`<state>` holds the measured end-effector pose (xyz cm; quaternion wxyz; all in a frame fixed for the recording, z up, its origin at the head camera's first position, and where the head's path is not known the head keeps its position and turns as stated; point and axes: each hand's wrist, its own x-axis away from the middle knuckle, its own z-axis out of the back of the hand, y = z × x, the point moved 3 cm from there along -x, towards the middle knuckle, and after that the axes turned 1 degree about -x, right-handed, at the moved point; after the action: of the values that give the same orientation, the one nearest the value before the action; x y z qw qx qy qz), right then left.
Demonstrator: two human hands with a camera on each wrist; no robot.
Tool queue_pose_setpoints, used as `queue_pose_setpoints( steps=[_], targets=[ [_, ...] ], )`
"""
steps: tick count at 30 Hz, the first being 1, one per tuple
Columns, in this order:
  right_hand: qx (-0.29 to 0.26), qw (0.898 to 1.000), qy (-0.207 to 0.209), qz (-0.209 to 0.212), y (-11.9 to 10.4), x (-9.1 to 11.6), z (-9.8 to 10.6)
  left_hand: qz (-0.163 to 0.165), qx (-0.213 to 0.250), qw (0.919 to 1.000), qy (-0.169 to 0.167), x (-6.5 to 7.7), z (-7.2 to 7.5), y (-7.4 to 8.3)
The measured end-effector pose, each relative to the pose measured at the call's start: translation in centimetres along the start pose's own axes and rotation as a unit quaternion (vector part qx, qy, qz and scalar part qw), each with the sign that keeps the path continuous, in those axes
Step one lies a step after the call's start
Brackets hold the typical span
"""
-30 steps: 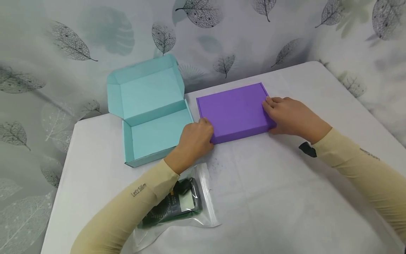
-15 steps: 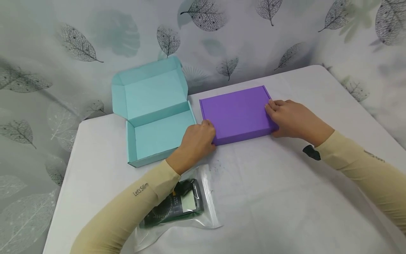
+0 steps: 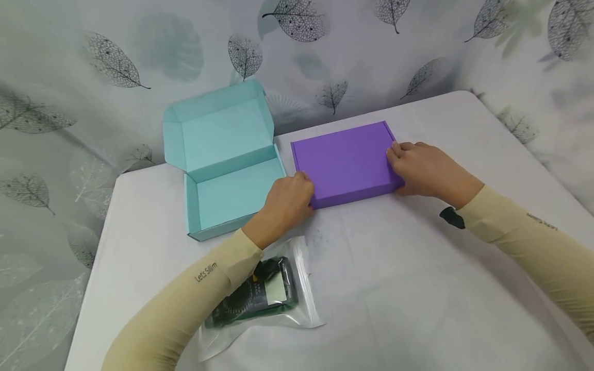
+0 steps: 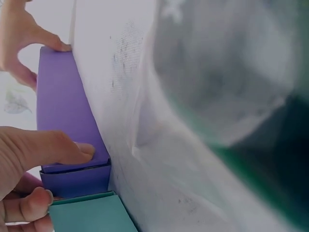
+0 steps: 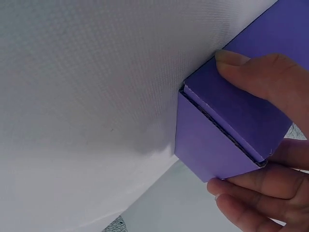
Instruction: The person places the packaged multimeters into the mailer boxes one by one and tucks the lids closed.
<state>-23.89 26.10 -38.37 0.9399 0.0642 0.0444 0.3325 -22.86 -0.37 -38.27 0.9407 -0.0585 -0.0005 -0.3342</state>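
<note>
A purple cardboard box [image 3: 343,162] lies flat on the white-covered table, its lid down. My left hand [image 3: 287,198] grips its front left corner. In the left wrist view the left thumb [image 4: 72,150] lies on the front face and the other fingers bend along the left side. At the right end, my right hand [image 3: 424,167] holds the front right corner. There the right wrist view shows the right thumb [image 5: 256,72] against the front face, with fingers [image 5: 260,188] at the side. A thin seam runs along the box's edge near each hand.
A teal cardboard box [image 3: 234,193] stands with its lid raised, left of the purple one and close beside the left hand. A clear zip bag [image 3: 303,288] with a dark packaged item lies under the left forearm. A leaf-patterned curtain [image 3: 325,62] hangs behind the table.
</note>
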Motion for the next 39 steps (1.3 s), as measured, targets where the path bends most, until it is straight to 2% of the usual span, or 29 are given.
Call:
queue_pose_setpoints(
  steps=[9, 18, 21, 24, 28, 31, 33, 36, 39],
  targets=[
    [-0.005, 1.000, -0.020, -0.005, 0.1, -0.1, 0.2, 0.001, 0.005, 0.9999, -0.014, -0.3, 0.2, -0.2],
    [-0.004, 1.000, 0.000, -0.005, -0.1, -0.4, 0.6, 0.019, 0.015, 0.9995, -0.019, 0.0, 0.6, -0.8],
    [-0.013, 1.000, 0.004, -0.010, -0.1, 0.1, 0.5, 0.024, 0.041, 0.9983, -0.033, 0.2, 0.7, -1.0],
    [-0.031, 0.999, -0.010, -0.022, -0.2, 0.7, 0.6, 0.018, 0.083, 0.9957, -0.036, 0.7, 1.0, -1.3],
    [-0.081, 0.996, -0.009, -0.046, -0.7, 0.7, 1.3, 0.013, 0.155, 0.9879, -0.007, 2.6, 2.4, -3.2],
    [-0.130, 0.990, 0.028, -0.056, -1.2, 0.3, 2.4, 0.027, 0.204, 0.9782, 0.026, 4.2, 3.9, -5.1],
    [-0.164, 0.983, 0.061, -0.047, -1.8, -0.4, 3.0, 0.049, 0.225, 0.9722, 0.042, 5.2, 4.4, -6.5],
    [-0.209, 0.974, 0.088, -0.024, -3.1, -1.9, 3.7, 0.082, 0.236, 0.9666, 0.055, 6.7, 4.5, -8.6],
    [-0.243, 0.965, 0.094, -0.003, -4.4, -3.9, 4.3, 0.108, 0.244, 0.9621, 0.059, 8.3, 4.1, -10.4]
  ],
)
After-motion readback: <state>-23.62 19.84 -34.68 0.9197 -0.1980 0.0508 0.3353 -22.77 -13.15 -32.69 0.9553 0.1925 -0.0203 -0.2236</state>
